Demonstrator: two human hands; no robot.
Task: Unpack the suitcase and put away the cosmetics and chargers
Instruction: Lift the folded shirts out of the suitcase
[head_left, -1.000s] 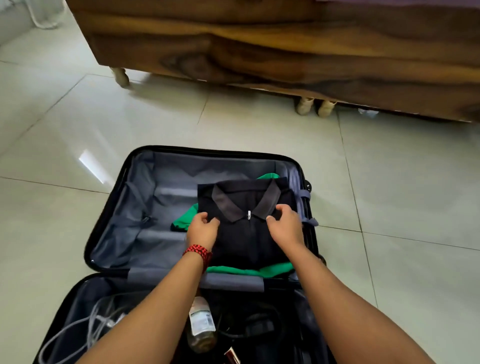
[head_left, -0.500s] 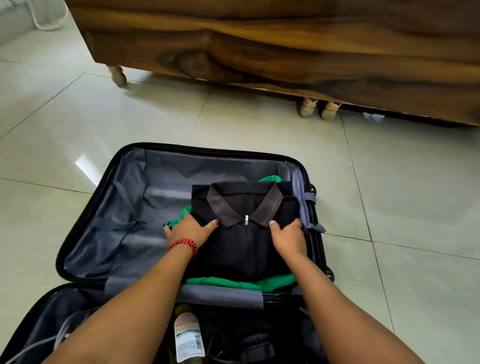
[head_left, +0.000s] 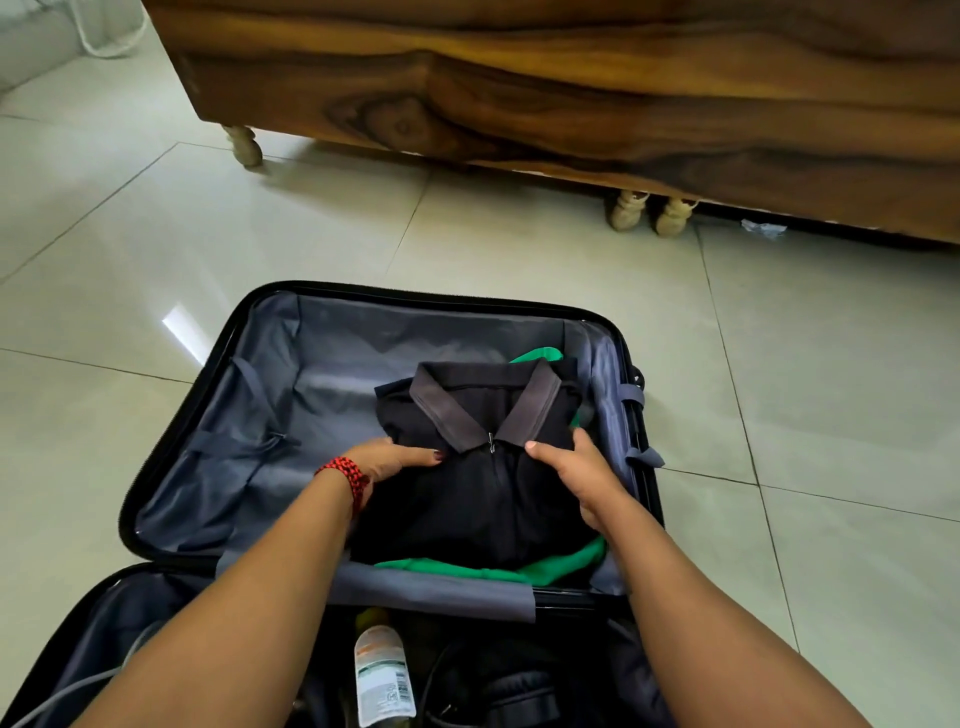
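A black suitcase (head_left: 171, 447) lies open on the floor, lined in grey. In its far half sits a folded black polo shirt (head_left: 483, 499) on top of a green garment (head_left: 488, 571). My left hand (head_left: 389, 462), with a red bracelet at the wrist, grips the shirt's left edge, thumb on top and fingers under it. My right hand (head_left: 582, 473) grips the right edge the same way. In the near half lie a clear bottle with a white label (head_left: 382, 675), a white cable (head_left: 83, 686) and dark items partly hidden by my arms.
A large wooden bed or cabinet (head_left: 571, 104) on short turned legs stands just beyond the suitcase. Glossy pale floor tiles (head_left: 831, 415) surround the case on the left and right. A scrap of paper (head_left: 761, 228) lies under the furniture.
Both hands slid from the shirt's top outward to its side edges, fingers tucked under. The view shifted slightly, so the suitcase sits lower and more to the right.
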